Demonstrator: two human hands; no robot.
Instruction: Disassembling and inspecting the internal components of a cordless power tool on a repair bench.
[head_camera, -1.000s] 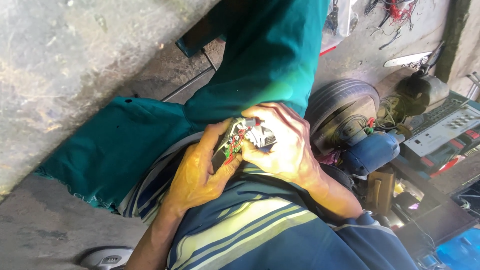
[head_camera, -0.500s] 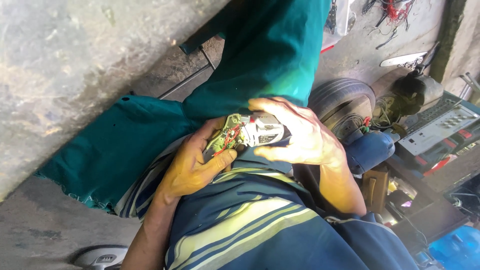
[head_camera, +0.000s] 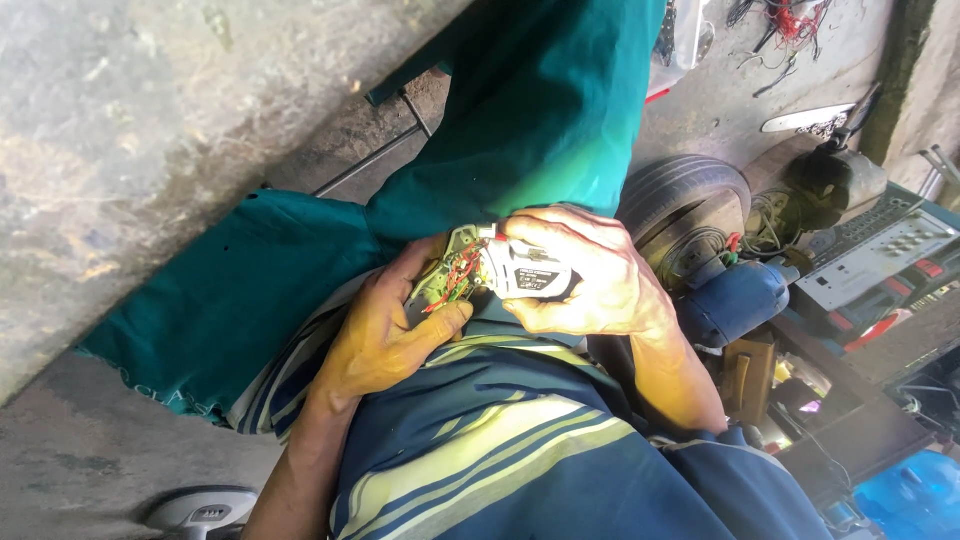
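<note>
Both my hands hold one small opened electrical device over my lap. My left hand (head_camera: 385, 335) cups its pale circuit part with red and green wires (head_camera: 447, 280), thumb pressed along its lower edge. Wrapped around the white and dark body piece with a label (head_camera: 530, 275) is my right hand (head_camera: 590, 275), gripping it from above. The two parts stay joined by the wires. My teal trouser legs (head_camera: 520, 120) and striped blue and yellow shirt (head_camera: 480, 440) lie under the hands.
A dark round motor housing with windings (head_camera: 685, 215) and a blue power tool body (head_camera: 740, 300) sit to the right. A grey panel with buttons (head_camera: 865, 255) lies further right. Loose wires (head_camera: 780, 25) are at the top; concrete floor (head_camera: 130, 120) spreads left.
The device has been turned and pulled open a little; the right hand shifted along the body piece, and the circuit part with wires shows more.
</note>
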